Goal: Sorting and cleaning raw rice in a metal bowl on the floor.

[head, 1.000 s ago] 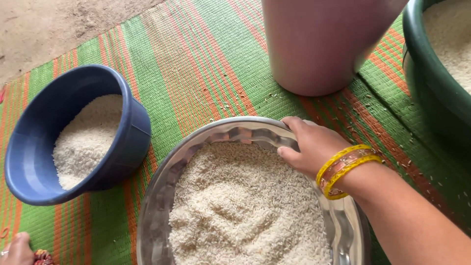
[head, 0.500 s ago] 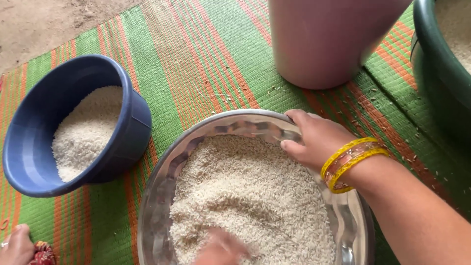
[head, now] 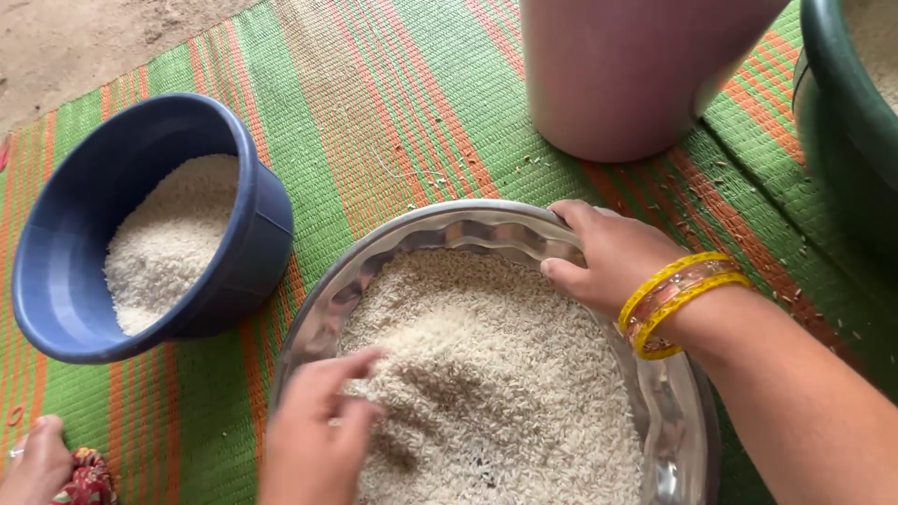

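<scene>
A wide steel plate (head: 323, 313) heaped with raw white rice (head: 496, 374) lies on a green and orange striped mat. My right hand (head: 608, 257), with yellow bangles on the wrist, grips the plate's far rim, thumb inside. My left hand (head: 318, 425) reaches in from the bottom edge. Its fingers rest flat on the rice at the plate's left side, and it holds nothing.
A blue tub (head: 56, 281) partly filled with rice leans at the left. A pink container (head: 627, 75) stands behind the plate and a dark green basin (head: 842, 122) at the right edge. Another person's hand (head: 33, 463) and red cloth show at the bottom left. Bare ground lies beyond the mat (head: 374, 112).
My left hand has come up from the bottom edge into the rice on the plate's left side. The right hand keeps its grip on the rim.
</scene>
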